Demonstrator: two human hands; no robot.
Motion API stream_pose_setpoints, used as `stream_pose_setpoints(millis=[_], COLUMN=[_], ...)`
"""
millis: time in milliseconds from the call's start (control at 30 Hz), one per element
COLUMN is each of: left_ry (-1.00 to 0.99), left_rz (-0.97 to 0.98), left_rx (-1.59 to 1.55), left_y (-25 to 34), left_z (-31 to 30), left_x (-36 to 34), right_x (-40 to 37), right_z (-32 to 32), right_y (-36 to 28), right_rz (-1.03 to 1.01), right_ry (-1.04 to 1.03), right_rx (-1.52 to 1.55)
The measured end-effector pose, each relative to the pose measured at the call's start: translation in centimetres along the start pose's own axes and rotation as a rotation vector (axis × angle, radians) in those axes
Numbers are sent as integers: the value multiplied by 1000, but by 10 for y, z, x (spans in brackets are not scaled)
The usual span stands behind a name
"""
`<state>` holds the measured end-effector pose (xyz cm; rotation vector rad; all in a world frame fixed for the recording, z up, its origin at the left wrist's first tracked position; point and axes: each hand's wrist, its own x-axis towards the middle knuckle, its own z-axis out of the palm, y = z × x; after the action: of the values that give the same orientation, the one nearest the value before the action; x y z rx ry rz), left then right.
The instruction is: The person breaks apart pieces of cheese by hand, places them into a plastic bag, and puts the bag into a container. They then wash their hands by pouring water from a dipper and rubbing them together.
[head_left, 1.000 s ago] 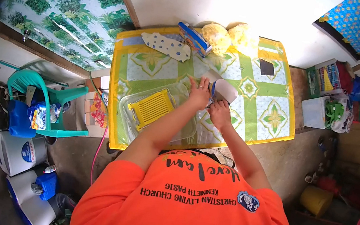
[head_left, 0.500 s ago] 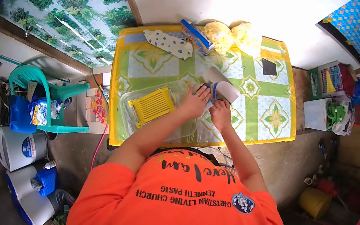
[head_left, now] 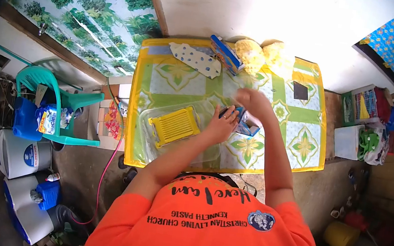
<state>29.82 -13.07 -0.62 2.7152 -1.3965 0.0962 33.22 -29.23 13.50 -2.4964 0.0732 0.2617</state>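
Note:
My left hand (head_left: 223,125) rests on a small blue-and-white cardboard box (head_left: 248,125), its fingers bent over the box's left end. Just beyond the box, my right hand (head_left: 255,104) is raised and smeared by motion. Its fingers look drawn in, but I cannot make out whether they hold anything. Left of my hands lies a clear plastic container (head_left: 144,138), with a yellow ridged slicer-like piece (head_left: 174,126) in it.
A patterned cloth (head_left: 301,138) covers the table. Toward the wall are a dotted cloth (head_left: 195,60), a long blue box (head_left: 226,55), yellow bundles (head_left: 249,55) and a dark square (head_left: 300,91). A green chair (head_left: 60,97) stands left.
My right hand has lifted off the box and moved away from my body. The pale sheet that lay beyond my hands no longer shows. The whole view has shifted slightly.

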Motion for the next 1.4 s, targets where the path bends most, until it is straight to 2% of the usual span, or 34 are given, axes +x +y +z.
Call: stream_pose_setpoints(millis=[67, 167, 267, 367, 500, 600, 700, 800, 900, 1000, 1100, 1133, 1200, 1267, 1300, 1400], left_ry=[35, 124, 157, 185, 195, 248, 264, 308, 222, -67, -190, -187, -182, -148, -130, -124], left_rz=[-26, -45, -83, -149, -270, -405, -433, -300, -196, -299, -104, -101, -88, -81, -81, -34], left_rx=[-53, -150, -232, -317, -356, -485, -542, -600, -1109, -1394, -918, -792, -535, -420, -364, -323], left_y=[-1, -4, -9, -12, -27, -51, -69, -79, -106, -102, -78, -64, -34, -22, -19, -24], left_z=[-14, -18, -24, -29, -33, -26, -34, -60, -43, -101, -87, -89, -94, -100, -101, -72], left_x=[-7, -16, -23, -23, -29, -34, -31, -20, -19, -14, -4, -2, -2, 4, 5, 14], right_x=[50, 112, 150, 167, 151, 95, 16, -56, -117, -140, -150, -151, -154, -156, -155, -148], right_z=[16, 45, 70, 63, 40, 0, -39, -64, -74, -27, 12, 22, 42, 62, 66, 70], right_y=[12, 23, 29, 32, 25, 15, 4, 18, 23, 65, 82, 85, 90, 94, 88, 73], right_rz=[-86, -2, -163, 15, -83, -145, -104, -69, 46, 119, 101, 60, 55, -18, 102, -10], right_ry=[235, 398, 674, 440, 539, 546, 501, 314, 40, -71, -5, 23, 3, 14, 8, 280], right_rx=[-47, -99, -217, -38, 68, 169, 320, 540, 711, 790, 479, 338, 254, 142, 162, -112])
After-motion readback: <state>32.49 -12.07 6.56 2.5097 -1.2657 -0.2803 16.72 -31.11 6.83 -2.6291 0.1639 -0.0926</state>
